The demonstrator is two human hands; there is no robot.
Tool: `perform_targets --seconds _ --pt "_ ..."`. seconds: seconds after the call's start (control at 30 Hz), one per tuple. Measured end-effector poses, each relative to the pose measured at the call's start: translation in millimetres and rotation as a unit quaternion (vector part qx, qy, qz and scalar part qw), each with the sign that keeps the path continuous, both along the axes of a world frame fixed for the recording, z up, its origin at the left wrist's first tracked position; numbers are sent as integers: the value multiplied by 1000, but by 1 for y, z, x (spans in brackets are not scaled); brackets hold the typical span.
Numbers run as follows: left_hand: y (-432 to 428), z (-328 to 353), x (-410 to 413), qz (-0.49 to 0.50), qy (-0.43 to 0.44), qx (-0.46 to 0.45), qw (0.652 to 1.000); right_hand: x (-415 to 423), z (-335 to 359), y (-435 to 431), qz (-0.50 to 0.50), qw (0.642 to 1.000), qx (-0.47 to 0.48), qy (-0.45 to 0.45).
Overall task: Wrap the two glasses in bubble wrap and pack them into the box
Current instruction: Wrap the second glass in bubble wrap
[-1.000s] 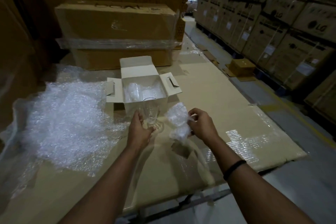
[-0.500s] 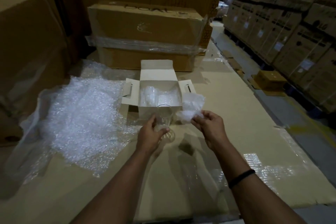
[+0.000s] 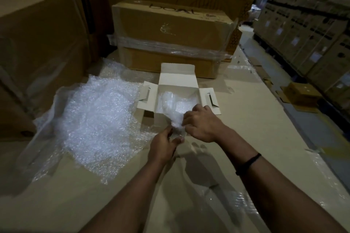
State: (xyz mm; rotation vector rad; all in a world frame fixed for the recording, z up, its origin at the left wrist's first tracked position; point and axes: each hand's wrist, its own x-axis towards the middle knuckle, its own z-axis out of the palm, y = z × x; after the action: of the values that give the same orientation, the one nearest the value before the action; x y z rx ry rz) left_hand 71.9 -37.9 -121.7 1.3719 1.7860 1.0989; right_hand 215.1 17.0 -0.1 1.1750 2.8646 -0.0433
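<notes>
**A:** Where is the glass?

**B:** Low over the table [image 3: 246, 119], between the two hands. A piece of bubble wrap [image 3: 175, 120] covers most of it. Only a clear bit of the glass [image 3: 177, 134] shows under the wrap, so I cannot tell whether it stands upright or tilts.

**A:** What has the left hand got?

**B:** The left hand [image 3: 162, 144] grips the glass at its lower end. Its fingers [image 3: 178, 140] are curled close round it and its thumb is on top.

**A:** And the right hand?

**B:** The right hand [image 3: 203, 125] is at 2 o'clock from the left one. Its fingers [image 3: 187, 117] are bent in tight and pinch the wrap against the glass. There is a dark wristband [image 3: 248, 161] on that wrist.

**A:** And the box?

**B:** The white box [image 3: 178, 74] is at 12 o'clock from the hands, just beyond them, with its flaps spread open. A bundle of bubble wrap [image 3: 169, 100] lies inside, toward the box's 9 o'clock side. I cannot tell what it holds.

**A:** Anything else on the table?

**B:** A big loose sheet of bubble wrap [image 3: 98, 119] is spread at 9 to 10 o'clock. Brown cartons [image 3: 170, 30] are stacked past the box at 12 o'clock. A small carton [image 3: 301, 92] sits on the floor at 2 o'clock.
</notes>
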Motion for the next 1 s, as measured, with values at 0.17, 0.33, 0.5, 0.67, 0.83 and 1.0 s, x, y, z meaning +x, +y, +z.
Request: perform_targets --seconds 0.17,0.33,0.5,0.67,0.83,1.0 --pt "1 -3 -2 -9 7 15 1000 -2 5 2 -27 999 -15 -27" --pt "0 -2 -2 -11 6 28 1000 -1 2 -5 2 983 33 180" --pt "-3 4 -2 -17 -1 24 1000 -5 -12 -5 -29 999 -18 2" --pt "-4 5 -2 -14 -17 8 1000 -6 -3 7 -49 998 -19 34" --pt "-2 4 -1 -18 -1 14 1000 -17 -3 1 -68 995 -65 -21" --pt "-3 7 -2 -21 -6 19 1000 -26 2 -5 -100 990 -102 -12"
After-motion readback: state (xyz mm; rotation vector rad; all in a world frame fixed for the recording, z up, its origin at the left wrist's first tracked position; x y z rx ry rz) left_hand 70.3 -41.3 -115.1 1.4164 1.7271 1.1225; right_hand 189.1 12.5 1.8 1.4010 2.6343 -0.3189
